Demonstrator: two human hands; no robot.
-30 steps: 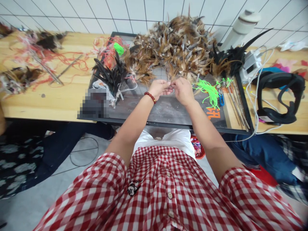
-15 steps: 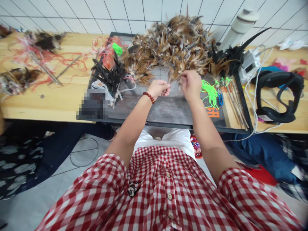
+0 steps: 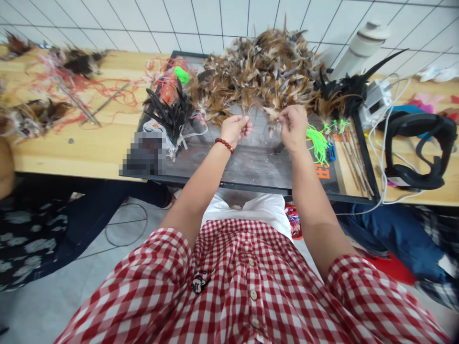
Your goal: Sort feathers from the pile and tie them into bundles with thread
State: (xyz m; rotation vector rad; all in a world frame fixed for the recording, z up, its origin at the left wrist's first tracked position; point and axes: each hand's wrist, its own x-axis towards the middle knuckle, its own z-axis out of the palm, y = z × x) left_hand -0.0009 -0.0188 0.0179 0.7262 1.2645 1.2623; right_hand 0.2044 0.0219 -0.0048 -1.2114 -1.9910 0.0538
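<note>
My left hand [image 3: 235, 129], with a red bead bracelet on the wrist, is closed in a pinch in front of the feather pile. A brown feather rises from its fingertips. My right hand [image 3: 294, 125] is pinched at the base of a pale brown feather tuft [image 3: 272, 116]. The two hands are apart above a dark tray [image 3: 247, 165]. Behind them a large heap of brown feathers [image 3: 265, 71] fills the back of the tray. Bright green strings [image 3: 317, 143] lie just right of my right hand.
Black feathers [image 3: 170, 112] lie left in the tray. Thin sticks [image 3: 355, 160] and a blue clip [image 3: 331, 150] are at its right. Beyond stand a white bottle [image 3: 360, 50], charger [image 3: 376, 101] and black headset [image 3: 418, 148]. People sit on both sides.
My right hand has moved slightly right, away from my left hand, and a feather tuft now shows at its fingertips. The whole view has shifted a little.
</note>
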